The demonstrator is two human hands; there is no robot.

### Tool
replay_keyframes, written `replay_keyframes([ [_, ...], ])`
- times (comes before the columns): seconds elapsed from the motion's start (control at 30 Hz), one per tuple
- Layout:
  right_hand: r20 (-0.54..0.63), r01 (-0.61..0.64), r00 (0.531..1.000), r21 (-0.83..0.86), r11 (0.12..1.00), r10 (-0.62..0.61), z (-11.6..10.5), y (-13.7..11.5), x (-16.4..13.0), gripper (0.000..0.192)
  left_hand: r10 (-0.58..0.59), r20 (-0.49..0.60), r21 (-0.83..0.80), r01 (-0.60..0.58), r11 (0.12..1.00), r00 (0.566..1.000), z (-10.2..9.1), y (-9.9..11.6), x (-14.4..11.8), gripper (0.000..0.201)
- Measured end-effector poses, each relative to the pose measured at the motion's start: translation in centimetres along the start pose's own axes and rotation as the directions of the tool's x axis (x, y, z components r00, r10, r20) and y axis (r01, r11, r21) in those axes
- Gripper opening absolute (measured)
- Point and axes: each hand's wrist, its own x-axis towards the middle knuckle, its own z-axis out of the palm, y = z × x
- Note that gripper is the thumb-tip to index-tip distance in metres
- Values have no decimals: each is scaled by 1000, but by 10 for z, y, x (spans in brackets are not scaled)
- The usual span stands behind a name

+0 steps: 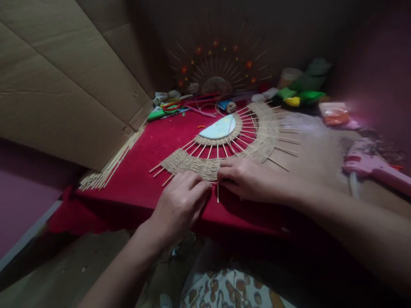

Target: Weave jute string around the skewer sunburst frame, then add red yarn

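A half-round woven piece (257, 141) of tan twine and thin wooden sticks lies on a red cloth (150, 149). A pale blue half-disc (221, 127) sits at its centre. My left hand (181, 201) rests at the woven band's near edge, fingers bent and pinching at the twine. My right hand (248, 177) presses on the same edge just to the right, fingers curled by a stick (218, 193) that juts out toward me. What the fingertips pinch is hidden.
A bundle of loose sticks (112, 162) lies along the cardboard wall (64, 81) at left. A pink glue gun (369, 164) lies at right. At the back stand a finished sunburst piece (218, 68), a thread spool (227, 105) and green and yellow items (298, 96).
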Motion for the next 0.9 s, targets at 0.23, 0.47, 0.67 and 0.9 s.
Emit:
replay_keyframes([
  [0.23, 12, -10, 1000, 0, 1000, 10, -2, -2, 0, 16, -53, -82, 126, 63, 990, 995, -2, -7, -4, 16],
  [0.47, 31, -24, 999, -15, 1000, 25, -4, -4, 1, 15, 306, 157, 253, -338, 907, 939, -16, -21, -3, 27],
  [0.67, 69, -54, 996, 55, 997, 50, -8, -13, 0, 12, 497, 317, 282, -581, 763, 808, -23, -29, 8, 26],
  [0.9, 100, -46, 994, 86, 995, 37, -10, -12, 0, 14, 557, 405, 205, -665, 718, 725, -29, -36, 16, 26],
])
